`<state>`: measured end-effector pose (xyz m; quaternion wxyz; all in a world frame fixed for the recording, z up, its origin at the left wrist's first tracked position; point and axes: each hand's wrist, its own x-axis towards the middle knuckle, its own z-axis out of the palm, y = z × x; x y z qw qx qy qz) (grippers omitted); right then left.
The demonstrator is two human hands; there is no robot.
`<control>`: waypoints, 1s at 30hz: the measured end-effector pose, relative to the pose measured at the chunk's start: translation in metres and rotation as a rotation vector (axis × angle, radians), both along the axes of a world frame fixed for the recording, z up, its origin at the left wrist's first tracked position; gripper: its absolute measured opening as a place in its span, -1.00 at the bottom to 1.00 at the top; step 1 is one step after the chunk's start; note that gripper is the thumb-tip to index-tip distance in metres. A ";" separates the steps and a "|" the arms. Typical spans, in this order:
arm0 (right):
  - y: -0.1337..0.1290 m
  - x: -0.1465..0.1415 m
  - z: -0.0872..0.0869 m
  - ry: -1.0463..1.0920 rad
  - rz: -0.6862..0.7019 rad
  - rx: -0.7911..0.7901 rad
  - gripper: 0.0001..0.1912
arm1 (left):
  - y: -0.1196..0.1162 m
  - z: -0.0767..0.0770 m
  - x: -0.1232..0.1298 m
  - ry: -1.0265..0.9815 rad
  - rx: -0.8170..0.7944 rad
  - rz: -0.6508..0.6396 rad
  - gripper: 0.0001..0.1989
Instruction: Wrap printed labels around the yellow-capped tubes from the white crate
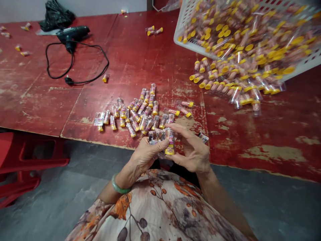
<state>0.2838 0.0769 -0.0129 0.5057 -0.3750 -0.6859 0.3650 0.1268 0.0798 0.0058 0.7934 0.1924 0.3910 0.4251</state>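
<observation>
Close to the table's front edge, my left hand (147,149) is closed on several flat printed plastic wrappers (156,135), its thumb pressed over them. Beside that thumb stands a small clear tube (170,144) with a printed sleeve and a yellow end pointing down toward me. My right hand (192,149) has its index finger at the tube's top and its thumb at the bottom end. Just beyond my hands lies a loose pile of sleeved tubes (142,112). Some tubes without printed sleeves (184,111) lie to the right of that pile.
A white plastic basket (178,31) at the back right is tipped, with yellow-capped tubes spilling onto the red table (140,50). A heat gun (71,35) with its cord lies at back left, near a black plastic bag (56,15). Red stools (50,162) stand at left.
</observation>
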 end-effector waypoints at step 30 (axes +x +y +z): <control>0.340 -0.256 0.002 -0.957 0.369 0.408 -0.63 | 0.165 -0.014 -0.169 1.756 0.369 -0.083 -0.72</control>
